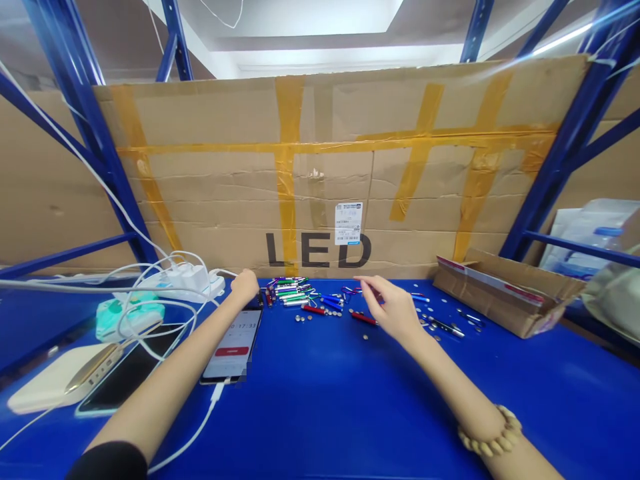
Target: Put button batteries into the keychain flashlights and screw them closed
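Observation:
My left hand [245, 287] is curled closed at the far end of a smartphone [234, 343] that lies on the blue table [325, 407] and shows a timer; what its fingers hold is hidden. My right hand [393, 307] hovers over small coloured pen-like flashlights, fingers pinched near a red one [364, 319]. A pile of green, blue and red flashlights [295, 297] lies between the hands, with small round button cells [320, 317] scattered beside it. A bead bracelet [493, 437] circles my right wrist.
A white power strip [187, 280] with white cables sits at the left, near a teal object [125, 317], a cream power bank [55, 380] and a dark phone [130, 373]. An open cardboard box [505, 293] stands at right. A taped cardboard wall marked LED [320, 250] backs the table.

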The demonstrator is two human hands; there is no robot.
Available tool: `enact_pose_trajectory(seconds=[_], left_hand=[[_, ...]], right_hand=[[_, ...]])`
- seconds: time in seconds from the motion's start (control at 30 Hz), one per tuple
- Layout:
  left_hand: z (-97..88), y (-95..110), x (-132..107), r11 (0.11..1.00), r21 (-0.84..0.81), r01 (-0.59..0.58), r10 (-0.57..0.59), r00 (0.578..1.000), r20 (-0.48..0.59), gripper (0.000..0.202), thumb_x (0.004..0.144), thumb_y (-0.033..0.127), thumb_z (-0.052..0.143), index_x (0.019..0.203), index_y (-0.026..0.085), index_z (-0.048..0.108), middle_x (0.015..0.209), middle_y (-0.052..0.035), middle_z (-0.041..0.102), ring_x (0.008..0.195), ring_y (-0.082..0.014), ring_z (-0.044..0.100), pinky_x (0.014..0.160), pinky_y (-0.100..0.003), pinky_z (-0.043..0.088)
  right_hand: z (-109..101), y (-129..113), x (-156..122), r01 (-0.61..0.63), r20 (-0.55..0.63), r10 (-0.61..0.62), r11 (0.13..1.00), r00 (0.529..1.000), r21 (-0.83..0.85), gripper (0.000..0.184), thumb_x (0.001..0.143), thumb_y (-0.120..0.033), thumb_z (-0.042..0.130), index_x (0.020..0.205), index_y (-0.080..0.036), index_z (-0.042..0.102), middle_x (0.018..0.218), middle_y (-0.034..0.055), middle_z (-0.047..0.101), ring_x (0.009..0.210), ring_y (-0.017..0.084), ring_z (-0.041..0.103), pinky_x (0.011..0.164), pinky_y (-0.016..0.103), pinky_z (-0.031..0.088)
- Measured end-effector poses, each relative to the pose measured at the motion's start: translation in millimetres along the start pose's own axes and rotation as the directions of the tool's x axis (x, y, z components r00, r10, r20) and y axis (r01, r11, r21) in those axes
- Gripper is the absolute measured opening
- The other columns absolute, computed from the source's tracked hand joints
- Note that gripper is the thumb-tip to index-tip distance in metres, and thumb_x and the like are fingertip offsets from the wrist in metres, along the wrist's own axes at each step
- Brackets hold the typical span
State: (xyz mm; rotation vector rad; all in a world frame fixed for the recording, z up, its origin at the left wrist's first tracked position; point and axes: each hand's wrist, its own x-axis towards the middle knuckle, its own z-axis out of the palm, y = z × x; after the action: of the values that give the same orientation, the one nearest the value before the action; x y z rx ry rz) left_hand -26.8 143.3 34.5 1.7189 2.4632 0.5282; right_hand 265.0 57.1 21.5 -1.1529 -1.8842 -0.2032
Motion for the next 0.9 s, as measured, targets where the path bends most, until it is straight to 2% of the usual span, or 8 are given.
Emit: enact_pose_trajectory(seconds=[0.13, 0.23, 0.4, 0.47, 0.57, 0.67, 0.77, 0.9], left_hand=[[4.1, -0.7, -3.9, 0.989, 0.06, -0.135, 0.134, 0.991, 0.011, 0.029, 0.088, 0.027, 0.054, 0.114, 0.014, 0.052, 0.113, -0.0095, 0.056, 0.095, -0.0217, 0.059, 0.078, -0.04, 0.051], [4.6, 12.7, -18.2, 0.929, 0.081, -0.36, 0.362, 0.932, -0.016, 0.03, 0.088, 0.027, 0.052, 0.116, 0.014, 0.051, 0.116, -0.0098, 0.055, 0.098, -0.0229, 0.057, 0.081, -0.043, 0.049], [23.8, 44.6, -50.9, 0.622, -0.005, -0.783, 0.776, 0.615, 0.136, 0.024, 0.079, 0.034, 0.063, 0.096, 0.017, 0.061, 0.103, -0.0048, 0.06, 0.1, -0.0221, 0.055, 0.087, -0.039, 0.044], [35.7, 51.3, -60.0, 0.562, -0.021, -0.827, 0.82, 0.553, 0.149, 0.017, 0.076, 0.026, 0.067, 0.088, 0.015, 0.062, 0.098, -0.0055, 0.061, 0.102, -0.0237, 0.054, 0.09, -0.039, 0.041], [45.1, 52.3, -65.4, 0.548, -0.035, -0.836, 0.833, 0.542, 0.112, 0.005, 0.081, 0.014, 0.057, 0.084, 0.011, 0.06, 0.096, -0.009, 0.061, 0.1, -0.025, 0.054, 0.089, -0.042, 0.039], [37.5, 44.3, -66.3, 0.569, -0.079, -0.819, 0.822, 0.567, 0.045, 0.011, 0.086, 0.015, 0.047, 0.087, 0.012, 0.058, 0.094, -0.0129, 0.062, 0.094, -0.0271, 0.056, 0.083, -0.04, 0.041], [20.3, 30.2, -72.3, 0.6, -0.163, -0.783, 0.793, 0.609, -0.008, 0.02, 0.09, 0.025, 0.039, 0.098, 0.015, 0.054, 0.087, -0.0095, 0.064, 0.081, -0.0242, 0.061, 0.072, -0.034, 0.044], [3.6, 10.6, -91.5, 0.593, -0.307, -0.744, 0.782, 0.623, 0.003, 0.018, 0.085, 0.032, 0.049, 0.09, 0.018, 0.059, 0.081, -0.0033, 0.065, 0.074, -0.0181, 0.061, 0.065, -0.026, 0.045]], right_hand=[[-10.4, 25.5, 5.7, -0.132, -0.027, 0.13, 0.987, 0.991, -0.094, 0.029, 0.087, -0.027, 0.039, 0.097, -0.018, 0.065, 0.092, 0.0056, 0.07, 0.066, 0.016, 0.063, 0.061, 0.026, 0.046], [-17.5, 39.9, 8.1, -0.205, -0.021, 0.204, 0.967, 0.979, -0.15, 0.028, 0.085, -0.028, 0.041, 0.093, -0.019, 0.066, 0.092, 0.0059, 0.07, 0.066, 0.018, 0.063, 0.059, 0.028, 0.044], [-20.7, 55.6, 8.3, -0.251, 0.087, 0.272, 0.947, 0.958, -0.201, 0.025, 0.083, -0.03, 0.045, 0.086, -0.02, 0.067, 0.087, 0.0049, 0.07, 0.069, 0.019, 0.061, 0.056, 0.027, 0.04], [-19.1, 57.5, 7.8, -0.236, 0.167, 0.269, 0.952, 0.948, -0.197, 0.023, 0.082, -0.03, 0.047, 0.083, -0.019, 0.068, 0.087, 0.0053, 0.069, 0.07, 0.019, 0.06, 0.057, 0.027, 0.039], [-16.9, 53.1, 7.4, -0.18, 0.314, 0.219, 0.973, 0.924, -0.147, 0.022, 0.082, -0.029, 0.048, 0.085, -0.019, 0.068, 0.088, 0.0053, 0.068, 0.071, 0.017, 0.06, 0.062, 0.027, 0.041], [-16.8, 42.6, 6.5, -0.138, 0.475, 0.147, 0.989, 0.868, -0.054, 0.021, 0.081, -0.031, 0.052, 0.088, -0.019, 0.068, 0.085, 0.0041, 0.067, 0.07, 0.015, 0.059, 0.065, 0.026, 0.043], [-17.0, 33.9, 4.2, -0.149, 0.658, 0.083, 0.988, 0.749, 0.046, 0.024, 0.071, -0.037, 0.065, 0.086, -0.018, 0.07, 0.075, 0.0021, 0.068, 0.063, 0.014, 0.059, 0.056, 0.022, 0.043], [-11.2, 32.0, -0.4, -0.227, 0.803, 0.054, 0.969, 0.594, 0.102, 0.03, 0.059, -0.034, 0.074, 0.084, -0.017, 0.073, 0.065, 0.0018, 0.067, 0.055, 0.013, 0.059, 0.046, 0.02, 0.042]])
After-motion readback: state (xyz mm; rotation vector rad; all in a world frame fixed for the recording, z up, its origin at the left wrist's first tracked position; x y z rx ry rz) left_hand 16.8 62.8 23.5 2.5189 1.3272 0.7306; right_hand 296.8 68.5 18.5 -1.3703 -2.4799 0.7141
